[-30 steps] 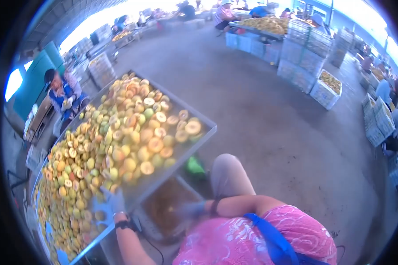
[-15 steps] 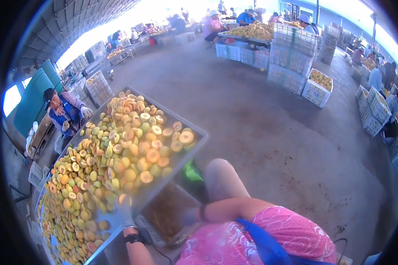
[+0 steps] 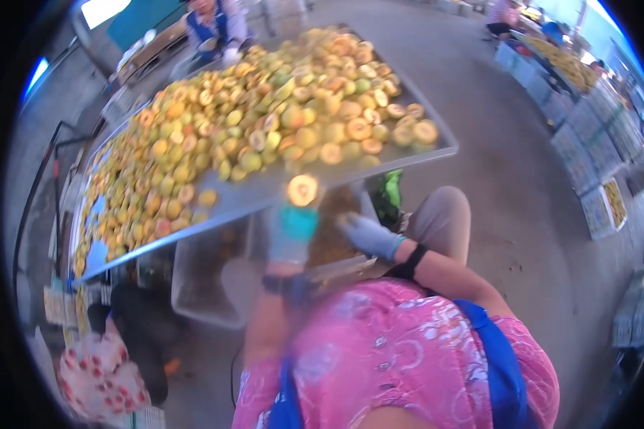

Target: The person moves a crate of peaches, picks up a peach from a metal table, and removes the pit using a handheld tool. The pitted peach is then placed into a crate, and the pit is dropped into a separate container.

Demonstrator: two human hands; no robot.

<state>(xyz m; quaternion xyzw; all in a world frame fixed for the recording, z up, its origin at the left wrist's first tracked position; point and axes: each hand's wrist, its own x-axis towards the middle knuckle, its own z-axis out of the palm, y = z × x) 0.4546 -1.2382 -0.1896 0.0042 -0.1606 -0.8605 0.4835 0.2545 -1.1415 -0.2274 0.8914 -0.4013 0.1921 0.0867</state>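
My left hand (image 3: 290, 239), gloved and blurred, is closed on a peach half (image 3: 303, 190), cut face up, just off the near edge of the metal tray table (image 3: 243, 204). A teal patch shows at its fingers; a dark watch is on the wrist. My right hand (image 3: 371, 234), in a pale glove, is to the right with fingers curled; what they hold, if anything, is hidden. Beneath and between the hands is a crate (image 3: 333, 268) with a brown, blurred inside. Many yellow-green peach halves (image 3: 265, 118) are heaped on the table.
Across the table sits a co-worker (image 3: 218, 28) in a blue vest. Another person (image 3: 104, 375) in a red-dotted top is at lower left. A green bag (image 3: 389, 193) is beside my knee. Stacked white crates (image 3: 587, 143) and another fruit table (image 3: 558, 61) stand at right.
My view has turned left and down. My left hand has come off the tray's fruit and now holds a peach half over the near edge. My right hand has come up into clearer view.
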